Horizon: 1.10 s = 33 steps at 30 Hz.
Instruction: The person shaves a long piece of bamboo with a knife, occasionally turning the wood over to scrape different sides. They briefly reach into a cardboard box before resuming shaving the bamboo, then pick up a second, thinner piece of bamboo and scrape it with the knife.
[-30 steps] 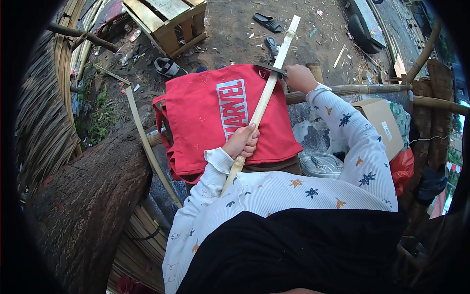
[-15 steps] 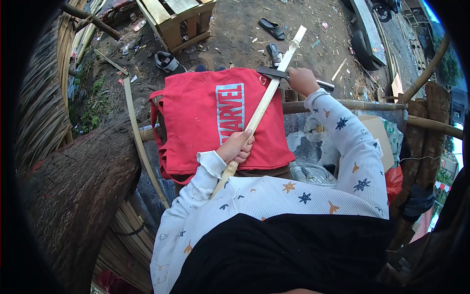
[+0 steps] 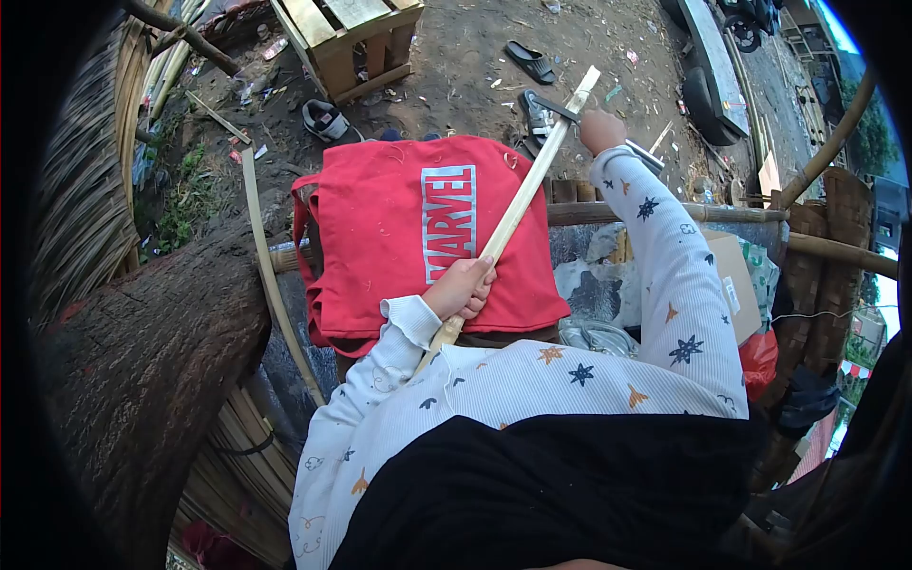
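A pale bamboo strip [image 3: 524, 198] runs slantwise from my waist up and away to the right. Near its lower end my left hand [image 3: 463, 288] is wrapped round it. My right hand [image 3: 601, 132] is closed on the handle of a knife [image 3: 559, 109], whose dark blade lies across the strip close to its far end. The shiny end of the handle sticks out to the right of the fist. Under the strip a red cloth bag [image 3: 380, 237] with a white-lettered print lies over my lap, with a few thin shavings on it.
Ahead on the dirt are a wooden crate [image 3: 356, 52], a sandal [image 3: 529, 62] and a shoe [image 3: 326, 121]. A thick trunk [image 3: 152, 313] is at my left. A bamboo rail [image 3: 703, 211], a cardboard box [image 3: 730, 275] and a red plastic bag [image 3: 758, 364] are at my right.
My right hand and the knife have moved outward along the bamboo strip, toward its far end. My left hand keeps its grip in nearly the same place.
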Each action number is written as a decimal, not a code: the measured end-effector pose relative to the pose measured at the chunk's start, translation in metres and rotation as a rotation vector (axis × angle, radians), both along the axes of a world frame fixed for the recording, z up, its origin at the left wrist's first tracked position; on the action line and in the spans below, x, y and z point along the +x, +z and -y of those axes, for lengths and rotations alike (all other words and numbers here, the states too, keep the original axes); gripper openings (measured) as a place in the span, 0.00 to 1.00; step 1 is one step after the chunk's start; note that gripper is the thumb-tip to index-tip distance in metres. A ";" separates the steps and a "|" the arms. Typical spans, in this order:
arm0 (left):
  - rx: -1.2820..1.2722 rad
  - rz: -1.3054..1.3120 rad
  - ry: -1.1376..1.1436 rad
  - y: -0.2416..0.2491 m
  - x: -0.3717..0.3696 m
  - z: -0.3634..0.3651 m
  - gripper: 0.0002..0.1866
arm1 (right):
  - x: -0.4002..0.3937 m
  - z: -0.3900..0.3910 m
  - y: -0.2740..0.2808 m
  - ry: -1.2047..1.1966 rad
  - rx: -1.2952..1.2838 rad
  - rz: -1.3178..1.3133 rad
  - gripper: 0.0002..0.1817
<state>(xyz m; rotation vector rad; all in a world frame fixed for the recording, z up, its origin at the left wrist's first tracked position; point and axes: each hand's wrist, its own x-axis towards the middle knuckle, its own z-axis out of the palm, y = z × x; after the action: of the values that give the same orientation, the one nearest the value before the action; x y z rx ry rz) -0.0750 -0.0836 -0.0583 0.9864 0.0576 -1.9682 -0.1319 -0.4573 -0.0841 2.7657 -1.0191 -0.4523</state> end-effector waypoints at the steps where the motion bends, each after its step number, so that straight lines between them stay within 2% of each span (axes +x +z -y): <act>1: -0.001 -0.007 0.002 -0.001 0.002 0.000 0.18 | 0.003 -0.002 0.000 -0.006 0.007 -0.007 0.10; 4: 0.002 -0.024 0.017 0.000 0.003 0.001 0.18 | 0.007 -0.011 0.002 0.004 0.050 -0.039 0.10; 7: -0.006 -0.025 0.019 -0.002 0.002 -0.001 0.18 | -0.003 -0.015 0.009 0.327 0.109 -0.060 0.11; 8: -0.010 -0.028 0.016 -0.002 0.001 -0.003 0.18 | -0.009 -0.006 -0.002 0.299 0.107 0.009 0.10; 11: -0.018 -0.018 0.005 -0.002 0.004 -0.002 0.18 | -0.008 0.009 -0.015 -0.098 0.030 0.022 0.09; 16: 0.006 -0.033 0.019 0.000 0.001 -0.003 0.18 | -0.015 -0.002 -0.015 0.318 0.071 0.044 0.08; 19: -0.006 -0.018 0.007 0.002 0.001 -0.001 0.18 | -0.016 0.008 -0.016 0.037 -0.051 0.136 0.08; 20: -0.001 -0.016 0.004 0.002 0.001 0.001 0.18 | -0.011 0.014 -0.016 -0.182 -0.009 0.046 0.09; 23: 0.004 -0.057 0.007 -0.001 -0.001 -0.001 0.18 | -0.012 -0.001 -0.014 -0.041 0.015 0.050 0.09; 24: 0.001 -0.072 0.012 -0.002 0.000 0.000 0.18 | -0.018 -0.006 -0.014 0.184 0.048 0.111 0.09; 27: 0.010 -0.029 -0.002 0.001 0.001 0.000 0.18 | -0.027 0.000 -0.018 0.422 0.112 0.051 0.11; 28: 0.012 -0.026 -0.010 0.002 0.001 0.000 0.18 | -0.025 0.006 -0.020 0.185 0.041 0.081 0.09; 31: 0.001 -0.037 -0.016 0.001 -0.002 0.001 0.19 | -0.019 0.013 -0.018 -0.181 0.034 0.090 0.07; 33: -0.019 -0.053 -0.005 -0.004 0.001 0.000 0.18 | -0.016 0.002 -0.013 0.074 0.069 0.066 0.07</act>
<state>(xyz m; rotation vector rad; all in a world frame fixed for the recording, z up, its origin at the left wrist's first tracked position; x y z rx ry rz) -0.0745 -0.0836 -0.0620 0.9230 0.0668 -1.9958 -0.1479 -0.4593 -0.0974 2.8859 -0.9285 -0.3953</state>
